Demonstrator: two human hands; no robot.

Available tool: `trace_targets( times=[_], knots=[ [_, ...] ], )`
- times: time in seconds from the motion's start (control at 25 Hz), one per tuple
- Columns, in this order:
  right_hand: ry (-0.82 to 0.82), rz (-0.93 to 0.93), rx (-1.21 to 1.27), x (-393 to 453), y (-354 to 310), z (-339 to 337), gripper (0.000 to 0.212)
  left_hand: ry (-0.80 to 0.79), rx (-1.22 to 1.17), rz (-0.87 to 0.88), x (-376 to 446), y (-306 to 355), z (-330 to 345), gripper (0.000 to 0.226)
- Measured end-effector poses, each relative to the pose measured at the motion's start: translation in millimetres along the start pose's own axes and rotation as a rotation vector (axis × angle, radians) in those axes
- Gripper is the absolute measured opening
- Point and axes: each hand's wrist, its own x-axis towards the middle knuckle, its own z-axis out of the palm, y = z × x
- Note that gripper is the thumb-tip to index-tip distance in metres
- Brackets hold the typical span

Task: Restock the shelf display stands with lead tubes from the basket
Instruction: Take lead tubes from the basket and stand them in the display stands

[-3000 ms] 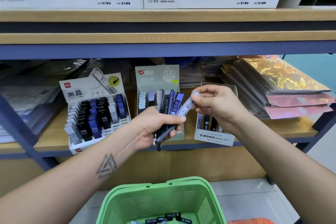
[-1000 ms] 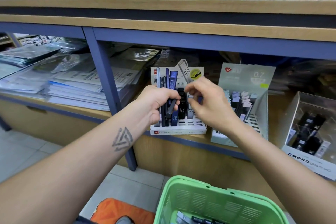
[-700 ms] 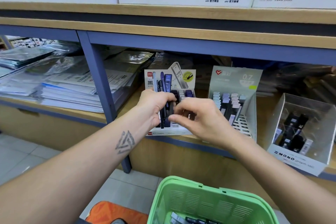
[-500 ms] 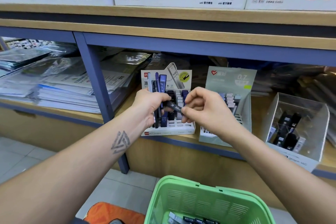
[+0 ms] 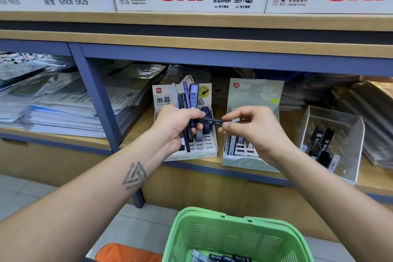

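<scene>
A: Head camera first. What are your hands doing?

B: Your left hand (image 5: 177,125) grips a bundle of lead tubes (image 5: 188,108), fingers curled round them, the tubes standing upright in front of the white display stand (image 5: 196,149) on the shelf (image 5: 148,125).

A: And your right?

B: Your right hand (image 5: 251,125) pinches one black lead tube (image 5: 210,121) between thumb and fingertips. The tube lies level, its other end against your left hand's fingers, so it bridges the gap between both hands.

A: Where do the stands sit?

B: The white display stand is behind your left hand, with a few tubes in its back slots and open slots at the front. Just beside it to the right is the pale green display stand (image 5: 255,95) marked 0.7, partly behind your right hand. Further right is a clear display box (image 5: 331,134) holding dark tubes.

A: And your basket?

B: The green basket (image 5: 234,232) is at the bottom edge, below the shelf, with several tubes lying on its bottom. An orange object (image 5: 127,253) shows left of it on the floor.
</scene>
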Motion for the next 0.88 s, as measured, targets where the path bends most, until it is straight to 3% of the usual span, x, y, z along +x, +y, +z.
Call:
trace_targets(
  times=[0.08, 0.24, 0.48, 0.64, 0.72, 0.88],
  knots=[
    [0.026, -0.045, -0.062, -1, 1, -7, 0.011, -0.013, -0.047, 0.022, 0, 0, 5, 0.035],
    [0.006, -0.041, -0.129, -7, 5, -21, 0.017, -0.048, -0.023, 0.076, -2, -2, 17, 0.024],
    [-0.112, 0.016, -0.017, -21, 2, -46, 0.015, -0.221, 0.09, 0.197, -9, -13, 52, 0.017],
    [-0.194, 0.077, -0.067, -34, 0, -74, 0.045, -0.282, 0.09, 0.198, -13, -22, 80, 0.008],
    [-0.075, 0.051, -0.226, -38, -1, -103, 0.045, -0.294, 0.084, 0.189, -14, -26, 94, 0.01],
    [0.307, -0.055, -0.472, -40, 3, -160, 0.018, -0.324, 0.088, 0.149, -14, -36, 117, 0.011]
  ],
)
